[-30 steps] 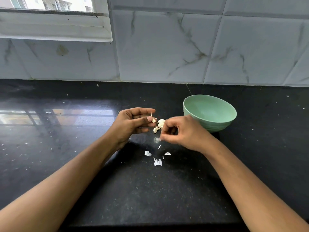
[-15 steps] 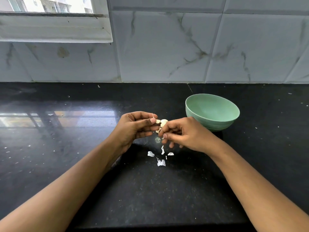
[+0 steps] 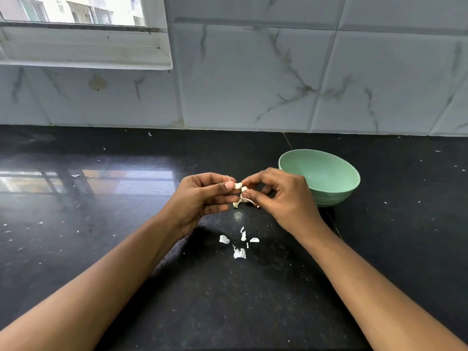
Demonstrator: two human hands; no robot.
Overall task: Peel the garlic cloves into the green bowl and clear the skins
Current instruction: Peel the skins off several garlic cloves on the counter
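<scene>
The garlic clove [image 3: 238,185] is pinched in the curled fingers [image 3: 222,186] of the left hand [image 3: 202,198] above the tabletop [image 3: 126,224], near the green bowl [image 3: 329,196], while its loose skin [image 3: 243,198] is nipped by the right hand [image 3: 283,198] and should be pulled away gently, so the clove is not dropped.

Two bare arms of one person fill the lower picture. The left forearm [image 3: 101,279] and right forearm [image 3: 374,279] are uncovered right down to the left hand [image 3: 200,198] and right hand [image 3: 286,198]. The left thumbnail [image 3: 229,185] is trimmed short and rounded.
</scene>
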